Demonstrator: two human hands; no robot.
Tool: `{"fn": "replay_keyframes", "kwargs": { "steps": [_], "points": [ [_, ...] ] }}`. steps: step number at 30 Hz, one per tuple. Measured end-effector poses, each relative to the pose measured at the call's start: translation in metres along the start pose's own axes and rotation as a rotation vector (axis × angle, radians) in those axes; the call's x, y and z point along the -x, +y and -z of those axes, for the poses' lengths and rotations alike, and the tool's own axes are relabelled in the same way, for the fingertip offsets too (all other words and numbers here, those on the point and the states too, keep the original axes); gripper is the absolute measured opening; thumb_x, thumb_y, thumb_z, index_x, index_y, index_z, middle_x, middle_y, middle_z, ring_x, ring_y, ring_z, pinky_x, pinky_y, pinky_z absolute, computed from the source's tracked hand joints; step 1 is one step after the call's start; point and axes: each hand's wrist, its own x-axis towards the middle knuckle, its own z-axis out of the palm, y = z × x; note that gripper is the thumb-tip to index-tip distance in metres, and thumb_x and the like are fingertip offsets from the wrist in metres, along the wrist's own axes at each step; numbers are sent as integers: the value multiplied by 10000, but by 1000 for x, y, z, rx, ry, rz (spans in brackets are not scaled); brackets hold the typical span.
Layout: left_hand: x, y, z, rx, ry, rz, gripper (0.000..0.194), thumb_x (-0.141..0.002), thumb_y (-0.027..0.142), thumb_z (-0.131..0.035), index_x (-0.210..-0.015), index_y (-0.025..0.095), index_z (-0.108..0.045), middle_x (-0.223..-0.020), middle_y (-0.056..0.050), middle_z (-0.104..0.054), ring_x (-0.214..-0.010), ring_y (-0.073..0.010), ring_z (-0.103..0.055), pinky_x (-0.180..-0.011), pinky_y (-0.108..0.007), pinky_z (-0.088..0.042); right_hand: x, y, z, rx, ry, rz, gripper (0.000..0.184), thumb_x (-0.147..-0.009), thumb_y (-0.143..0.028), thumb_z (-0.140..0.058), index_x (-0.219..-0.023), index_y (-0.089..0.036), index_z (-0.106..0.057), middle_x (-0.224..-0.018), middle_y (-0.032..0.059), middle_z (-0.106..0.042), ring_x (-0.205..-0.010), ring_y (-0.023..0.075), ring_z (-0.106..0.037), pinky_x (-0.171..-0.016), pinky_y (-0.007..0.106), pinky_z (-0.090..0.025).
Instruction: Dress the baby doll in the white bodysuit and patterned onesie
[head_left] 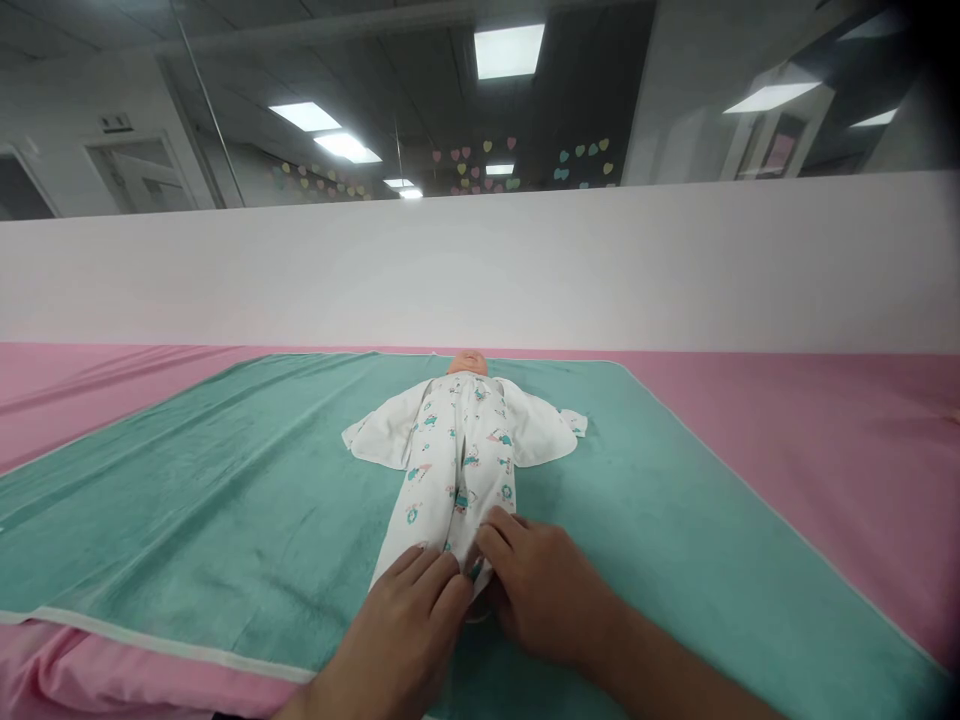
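A baby doll (466,362) lies on its back on a teal towel (225,480), dressed in a white printed sleepsuit (461,440) with its sleeves spread out to both sides. Both my hands rest on the foot end of the sleepsuit. My left hand (405,625) has its fingers together, pressed on the fabric of the left leg. My right hand (544,590) has its fingers curled onto the fabric of the right leg. The fingertips of both hands meet at the hem, and the doll's feet are hidden under them.
The teal towel lies over a pink sheet (825,440) that covers the surface. A plain white partition (480,260) runs along the far edge. Above it show ceiling lights and a wall with paper hearts (517,160).
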Motion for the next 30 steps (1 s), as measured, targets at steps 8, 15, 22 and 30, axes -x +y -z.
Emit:
{"fn": "replay_keyframes", "kwargs": {
  "steps": [8,15,22,30],
  "points": [
    [9,-5,5,20,-3,-46,156,-791,53,-405,-782,182,-492,-717,-30,-536,-681,-179,-486,-678,-348,-407,5,0,8,28,-182,-32,84,-734,-257,-486,-803,-209,-486,-719,27,-623,-560,174,-528,-489,296,-160],
    [6,-5,0,48,60,-37,154,-780,58,-398,-731,180,-476,-680,-20,-525,-648,-165,-463,-631,-316,-369,9,0,11,-4,-252,291,177,-653,-242,-516,-827,-213,-518,-676,-6,-614,-454,126,-433,-435,293,-112],
    [4,5,-6,87,154,-68,178,-780,68,-386,-649,188,-407,-597,-2,-504,-546,-128,-430,-537,-274,-324,13,3,10,-198,-178,374,20,-681,-208,-507,-700,-214,-506,-565,-51,-505,-513,103,-415,-455,271,-178],
    [18,2,-1,67,146,-137,181,-791,53,-355,-724,192,-449,-588,-5,-516,-587,-148,-491,-594,-291,-398,12,5,17,-463,-162,300,106,-576,-105,-450,-571,-190,-386,-548,-52,-406,-526,88,-356,-503,233,-279]
  ]
}}
